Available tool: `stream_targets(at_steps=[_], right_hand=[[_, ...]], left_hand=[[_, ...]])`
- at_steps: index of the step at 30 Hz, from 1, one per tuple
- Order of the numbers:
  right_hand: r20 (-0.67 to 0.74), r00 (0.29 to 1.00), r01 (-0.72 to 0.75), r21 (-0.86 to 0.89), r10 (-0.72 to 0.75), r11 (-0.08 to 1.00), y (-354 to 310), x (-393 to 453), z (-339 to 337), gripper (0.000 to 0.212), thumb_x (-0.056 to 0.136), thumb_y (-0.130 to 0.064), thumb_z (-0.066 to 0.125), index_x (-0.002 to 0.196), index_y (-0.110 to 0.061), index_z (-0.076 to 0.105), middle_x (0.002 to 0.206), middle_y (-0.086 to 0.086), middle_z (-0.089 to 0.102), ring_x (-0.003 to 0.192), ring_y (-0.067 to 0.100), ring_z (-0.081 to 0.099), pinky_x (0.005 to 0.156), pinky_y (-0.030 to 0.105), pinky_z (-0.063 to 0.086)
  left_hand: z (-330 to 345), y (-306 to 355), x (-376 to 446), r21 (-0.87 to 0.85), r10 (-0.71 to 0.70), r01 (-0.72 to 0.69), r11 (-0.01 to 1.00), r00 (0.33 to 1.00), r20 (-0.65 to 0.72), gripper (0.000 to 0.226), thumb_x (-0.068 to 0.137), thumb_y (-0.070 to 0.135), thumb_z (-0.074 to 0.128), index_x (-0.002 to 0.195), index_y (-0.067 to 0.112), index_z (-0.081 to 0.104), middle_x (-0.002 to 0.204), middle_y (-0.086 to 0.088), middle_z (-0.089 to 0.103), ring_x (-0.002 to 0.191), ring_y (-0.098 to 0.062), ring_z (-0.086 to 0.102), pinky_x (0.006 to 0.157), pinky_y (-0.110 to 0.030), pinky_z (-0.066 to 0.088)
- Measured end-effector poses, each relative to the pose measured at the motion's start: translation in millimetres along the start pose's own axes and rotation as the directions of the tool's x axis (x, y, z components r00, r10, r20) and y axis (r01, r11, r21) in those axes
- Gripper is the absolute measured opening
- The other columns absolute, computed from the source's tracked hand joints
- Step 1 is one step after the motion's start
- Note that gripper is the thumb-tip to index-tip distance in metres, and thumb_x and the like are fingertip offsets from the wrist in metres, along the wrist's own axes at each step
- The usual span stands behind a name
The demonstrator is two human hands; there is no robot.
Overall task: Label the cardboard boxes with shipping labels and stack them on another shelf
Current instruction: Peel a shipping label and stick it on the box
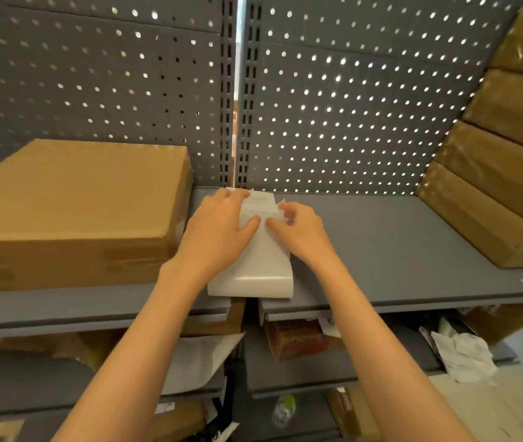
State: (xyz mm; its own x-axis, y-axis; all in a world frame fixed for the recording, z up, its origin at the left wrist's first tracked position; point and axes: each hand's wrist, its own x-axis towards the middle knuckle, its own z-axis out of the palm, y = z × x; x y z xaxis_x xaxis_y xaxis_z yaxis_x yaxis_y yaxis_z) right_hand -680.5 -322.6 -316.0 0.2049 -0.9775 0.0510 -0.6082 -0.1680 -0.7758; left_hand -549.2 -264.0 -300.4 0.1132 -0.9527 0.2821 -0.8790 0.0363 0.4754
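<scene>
The white, glossy stack of shipping labels (255, 260) lies on the grey shelf (397, 250) just right of the flat cardboard box (72, 199), long axis running from pegboard to shelf edge, near end curling over; left hand (218, 224) presses flat-fingered, right hand (298, 231) pinches its top sheet.

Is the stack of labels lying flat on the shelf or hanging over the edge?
Hanging over: the label stack lies on the grey shelf, its near end curling past the front edge.
</scene>
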Motion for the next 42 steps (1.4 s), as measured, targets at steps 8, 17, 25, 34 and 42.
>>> stream_targets(at_steps=[8,17,25,34,42], right_hand=[[0.097,0.995,-0.026,0.069,0.019,0.997,8,29,-4,0.031,0.089,-0.019,0.054,0.116,-0.005,0.062,0.102,0.004,0.063,0.108,0.022,0.058,0.076,0.024,0.044],[-0.020,0.999,-0.039,0.276,0.046,0.960,15,39,1,0.035,0.086,-0.015,0.061,0.121,-0.016,0.059,0.113,0.000,0.057,0.109,0.015,0.055,0.080,0.020,0.038],[-0.071,0.997,0.015,0.548,0.029,0.836,9,37,-7,0.036,0.078,0.006,0.062,0.107,-0.016,0.064,0.107,0.006,0.063,0.078,0.003,0.058,0.063,0.009,0.047],[-0.043,0.983,0.163,0.658,-0.180,0.735,-6,26,-28,0.050,0.080,0.011,0.061,0.118,-0.020,0.058,0.099,0.001,0.063,0.070,0.008,0.059,0.072,0.016,0.052],[0.023,0.976,0.139,0.705,-0.218,0.696,-7,18,-37,0.059,0.083,0.009,0.055,0.132,-0.022,0.046,0.103,0.006,0.067,0.083,0.010,0.063,0.074,0.019,0.051]], left_hand=[[16,-3,23,-0.156,-0.259,0.284,0.946,0.952,0.164,0.056,0.094,0.034,0.052,0.143,0.015,0.032,0.144,-0.012,0.038,0.130,-0.027,0.039,0.101,-0.033,0.033],[17,-9,31,-0.244,-0.297,0.312,0.918,0.950,0.098,0.056,0.091,0.030,0.056,0.141,0.016,0.036,0.142,-0.008,0.041,0.129,-0.024,0.039,0.101,-0.036,0.035],[14,-14,36,-0.435,-0.297,0.266,0.860,0.955,-0.004,0.060,0.083,0.022,0.068,0.135,0.018,0.040,0.134,-0.006,0.045,0.120,-0.024,0.047,0.100,-0.042,0.041],[3,-10,42,-0.788,-0.497,0.317,0.529,0.868,0.015,0.069,0.084,0.035,0.066,0.141,0.015,0.033,0.124,0.000,0.053,0.102,-0.014,0.056,0.072,-0.022,0.045],[-7,3,40,-0.921,-0.465,0.178,0.345,0.885,-0.003,0.057,0.084,0.008,0.067,0.135,0.014,0.040,0.114,-0.003,0.066,0.095,-0.016,0.067,0.074,-0.028,0.055]])
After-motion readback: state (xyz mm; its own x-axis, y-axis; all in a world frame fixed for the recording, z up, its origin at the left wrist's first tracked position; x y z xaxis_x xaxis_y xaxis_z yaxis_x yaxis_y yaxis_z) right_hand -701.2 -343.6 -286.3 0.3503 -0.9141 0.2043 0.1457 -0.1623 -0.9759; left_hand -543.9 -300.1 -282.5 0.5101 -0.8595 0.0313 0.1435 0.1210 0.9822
